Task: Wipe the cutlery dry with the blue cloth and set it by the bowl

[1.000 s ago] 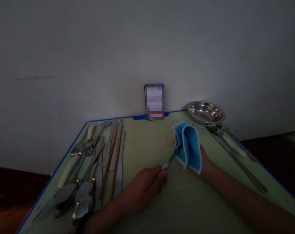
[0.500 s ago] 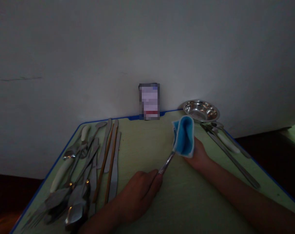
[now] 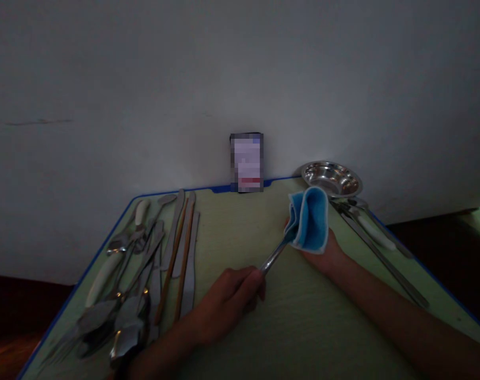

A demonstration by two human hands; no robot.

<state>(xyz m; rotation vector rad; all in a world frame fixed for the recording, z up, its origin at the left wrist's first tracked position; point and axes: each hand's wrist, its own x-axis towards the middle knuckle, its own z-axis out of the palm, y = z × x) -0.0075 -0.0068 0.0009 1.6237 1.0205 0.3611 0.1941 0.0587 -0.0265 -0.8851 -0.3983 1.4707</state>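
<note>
My left hand [image 3: 235, 293] is closed around the handle end of a shiny metal piece of cutlery [image 3: 277, 254], which slants up and to the right. Its far end disappears into a folded blue cloth [image 3: 314, 219] with pale edging, so whether it is a spoon or a fork cannot be seen. Behind the cloth, my right hand [image 3: 329, 253] grips it, the fingers mostly hidden. Both hands are held above the pale green table [image 3: 240, 221].
On the left lie many utensils: knives [image 3: 188, 279], wooden chopsticks [image 3: 183, 264], forks [image 3: 61, 343] and spoons [image 3: 123, 340]. A metal bowl [image 3: 330, 179] stands at the back right, beside more cutlery [image 3: 382, 258]. A phone [image 3: 247, 162] leans against the wall.
The whole view has shifted slightly. The cloth sits a little farther right and looks more spread, and my left hand's grip on the handle has turned slightly.
</note>
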